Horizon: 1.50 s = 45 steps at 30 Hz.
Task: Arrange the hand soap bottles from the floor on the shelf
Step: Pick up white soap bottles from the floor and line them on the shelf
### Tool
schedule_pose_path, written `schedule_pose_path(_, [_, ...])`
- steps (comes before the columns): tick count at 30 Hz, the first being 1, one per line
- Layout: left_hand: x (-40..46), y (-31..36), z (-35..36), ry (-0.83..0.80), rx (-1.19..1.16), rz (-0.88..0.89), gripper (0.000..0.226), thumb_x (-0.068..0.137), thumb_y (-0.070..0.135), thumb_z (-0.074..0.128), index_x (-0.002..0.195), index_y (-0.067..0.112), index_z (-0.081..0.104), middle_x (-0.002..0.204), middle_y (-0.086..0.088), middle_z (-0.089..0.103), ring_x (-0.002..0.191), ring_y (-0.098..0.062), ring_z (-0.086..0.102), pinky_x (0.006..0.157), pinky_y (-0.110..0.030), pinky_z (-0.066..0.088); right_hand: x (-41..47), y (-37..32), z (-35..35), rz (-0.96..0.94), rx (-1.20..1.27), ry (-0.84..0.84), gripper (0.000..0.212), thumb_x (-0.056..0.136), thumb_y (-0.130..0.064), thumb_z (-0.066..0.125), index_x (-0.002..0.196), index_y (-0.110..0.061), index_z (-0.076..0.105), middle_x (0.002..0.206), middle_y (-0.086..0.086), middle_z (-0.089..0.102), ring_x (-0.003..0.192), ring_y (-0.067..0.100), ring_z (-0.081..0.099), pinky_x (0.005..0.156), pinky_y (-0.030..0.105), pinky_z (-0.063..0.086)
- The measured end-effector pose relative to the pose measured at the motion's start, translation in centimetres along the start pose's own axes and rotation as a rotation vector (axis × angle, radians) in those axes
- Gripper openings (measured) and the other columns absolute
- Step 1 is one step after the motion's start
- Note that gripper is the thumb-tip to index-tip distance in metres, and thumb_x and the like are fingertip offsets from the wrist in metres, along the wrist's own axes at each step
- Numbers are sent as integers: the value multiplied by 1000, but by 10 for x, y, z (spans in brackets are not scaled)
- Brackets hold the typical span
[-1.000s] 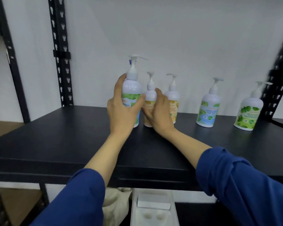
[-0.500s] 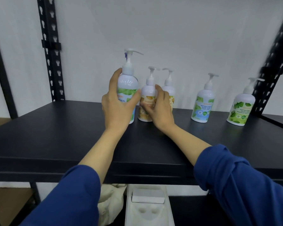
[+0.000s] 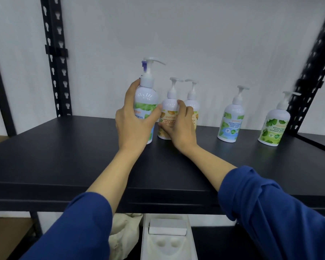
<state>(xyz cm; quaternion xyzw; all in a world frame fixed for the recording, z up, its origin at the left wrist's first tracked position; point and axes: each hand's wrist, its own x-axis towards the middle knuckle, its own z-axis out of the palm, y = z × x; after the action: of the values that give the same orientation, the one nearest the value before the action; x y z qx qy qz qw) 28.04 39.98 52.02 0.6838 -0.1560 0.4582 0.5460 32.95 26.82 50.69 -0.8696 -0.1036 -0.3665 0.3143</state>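
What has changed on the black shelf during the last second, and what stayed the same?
Little changed. The left hand keeps gripping the tall white pump bottle with the green and blue label, and the right hand keeps holding the small white pump bottle with the orange label beside it. The second orange-label bottle, the blue-label bottle and the green-label bottle stand as before on the black shelf. Only the camera shifted.

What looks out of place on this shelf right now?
Nothing spilled or tipped. The bottles bunch unevenly: the tall bottle and two orange-label bottles crowd together, while the other two stand spaced apart to the right.
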Motion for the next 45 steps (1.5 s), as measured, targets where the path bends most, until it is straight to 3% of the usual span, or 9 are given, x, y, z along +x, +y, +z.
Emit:
schedule_pose_path(9, [-1, -1, 0, -2, 13, -8, 64, 78, 27, 75, 134, 30, 44, 89, 38, 52, 78, 11, 58, 70, -6, 48, 4, -1, 2, 8, -111, -9, 81, 83, -31, 71, 145, -10, 22, 128, 12, 36, 107, 29, 48, 69, 31, 37])
schedule_pose_path(15, [-2, 1, 0, -13, 29, -19, 64, 78, 29, 75, 134, 32, 43, 91, 36, 53, 81, 2, 61, 77, -24, 55, 4, -3, 2, 20, -172, -12, 81, 85, -31, 69, 146, -9, 20, 130, 13, 35, 109, 29, 48, 69, 33, 38])
schedule_pose_path(20, [-2, 4, -1, -21, 41, -27, 65, 79, 28, 75, 134, 31, 42, 93, 34, 52, 83, -3, 61, 79, -27, 56, 6, -4, 3, 24, -220, -9, 81, 85, -33, 69, 145, -9, 21, 129, 13, 36, 108, 29, 50, 66, 33, 37])
schedule_pose_path(25, [-2, 6, -1, -21, 56, -28, 65, 79, 30, 75, 135, 29, 43, 97, 21, 55, 86, -12, 62, 80, -31, 55, 6, -6, 3, 35, -241, -6, 79, 85, -32, 69, 145, -9, 23, 129, 12, 36, 108, 28, 50, 64, 32, 36])
schedule_pose_path(29, [-3, 6, -2, -32, 70, -29, 65, 79, 31, 74, 135, 29, 42, 97, 22, 54, 85, -9, 61, 79, -28, 55, 4, -6, 1, 30, -195, -15, 77, 85, -29, 69, 144, -9, 24, 127, 12, 38, 107, 28, 50, 66, 32, 37])
schedule_pose_path(32, [-4, 7, -2, -45, 69, -27, 65, 79, 31, 74, 136, 28, 42, 100, 19, 54, 85, -6, 61, 77, -22, 53, 0, -3, -10, 1, -159, -25, 60, 88, -22, 64, 138, -10, 33, 125, 11, 42, 107, 28, 51, 69, 31, 39])
schedule_pose_path(35, [-5, 8, -2, -60, 53, -39, 64, 79, 28, 74, 135, 28, 43, 94, 31, 51, 79, 11, 58, 69, -3, 46, -13, 5, -37, -21, -283, -91, 33, 91, -24, 54, 121, -10, 50, 118, 9, 51, 108, 27, 50, 71, 33, 39])
schedule_pose_path(40, [-13, 21, 10, -39, -21, -113, 62, 80, 24, 74, 134, 28, 43, 98, 26, 55, 77, 20, 55, 68, 2, 42, -58, 42, -113, 84, -486, -321, 28, 89, -39, 54, 100, -15, 62, 106, 4, 61, 98, 24, 56, 73, 34, 42])
schedule_pose_path(45, [-25, 43, 51, -31, -66, -168, 65, 79, 32, 74, 136, 32, 42, 112, 20, 53, 100, -2, 56, 93, -26, 48, -88, 81, -190, 322, -511, -384, 31, 91, -46, 51, 106, -24, 67, 111, 1, 66, 103, 23, 59, 80, 35, 47])
